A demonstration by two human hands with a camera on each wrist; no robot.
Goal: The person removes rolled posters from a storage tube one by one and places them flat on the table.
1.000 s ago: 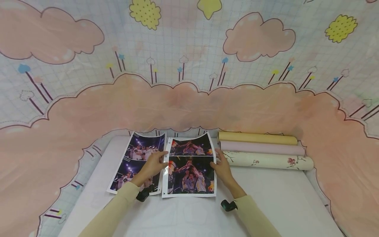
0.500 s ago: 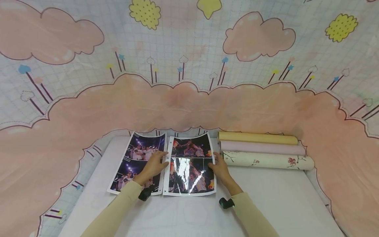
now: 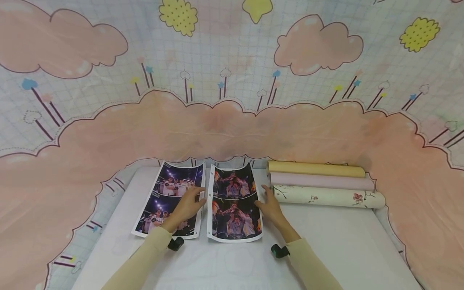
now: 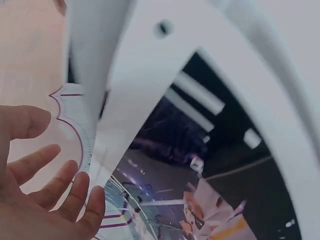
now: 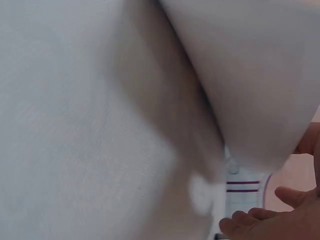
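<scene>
Two glossy printed sheets lie on the white table. The left sheet (image 3: 170, 201) bears two photos of a group of people in white tops. The right sheet (image 3: 235, 217) shows two photos of people with raised arms and is bowed, its right side lifted. My left hand (image 3: 186, 205) passes over the left sheet, fingers spread loosely beside its right edge and holding nothing. My right hand (image 3: 272, 207) is at the right sheet's right edge; its thumb appears to touch that edge. In the right wrist view its other fingers stand apart below the sheet's white underside (image 5: 260, 75).
At the back right lie three rolls side by side: a yellow roll (image 3: 315, 169), a pale pink roll (image 3: 322, 181) and a cream floral roll (image 3: 330, 196). A cloud-patterned cloth (image 3: 232, 129) hangs behind the table (image 3: 232, 266).
The right sheet has shifted slightly right, away from the left sheet, and bows up more. My left hand no longer meets its left edge. The left sheet has stayed in place.
</scene>
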